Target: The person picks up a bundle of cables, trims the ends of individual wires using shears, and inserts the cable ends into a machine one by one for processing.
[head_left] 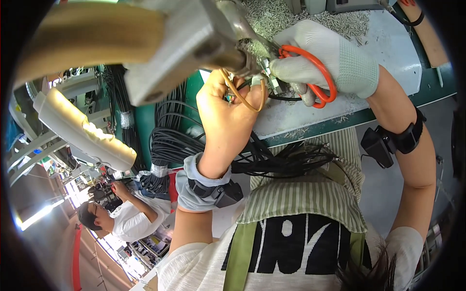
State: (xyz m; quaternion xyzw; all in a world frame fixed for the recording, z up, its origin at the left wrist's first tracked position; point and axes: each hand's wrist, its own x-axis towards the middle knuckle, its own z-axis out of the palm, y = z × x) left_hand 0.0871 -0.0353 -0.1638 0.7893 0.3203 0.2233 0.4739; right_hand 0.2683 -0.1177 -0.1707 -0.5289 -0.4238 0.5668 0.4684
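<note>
My bare left hand (225, 109) is closed around the end of a black cable (285, 99), with small coloured wires (228, 97) showing among the fingers. A thin tan loop (248, 103) arches over these fingers; I cannot tell what it belongs to. My right hand (315, 63), in a white knit glove, is closed on scissors with red loop handles (326, 72); their blades are hidden. At its fingertips, close to my left hand, are shiny metal pieces (273, 77), too small to name surely. Both hands meet over the bench's near edge.
Small silver metal parts (340, 24) lie heaped on a white board (398, 53) at the back. Bundles of black cables (170, 121) lie left, and more cross my lap (291, 162). A blurred grey block (179, 53) and lamp (87, 128) stand left. Another person (138, 218) works beyond.
</note>
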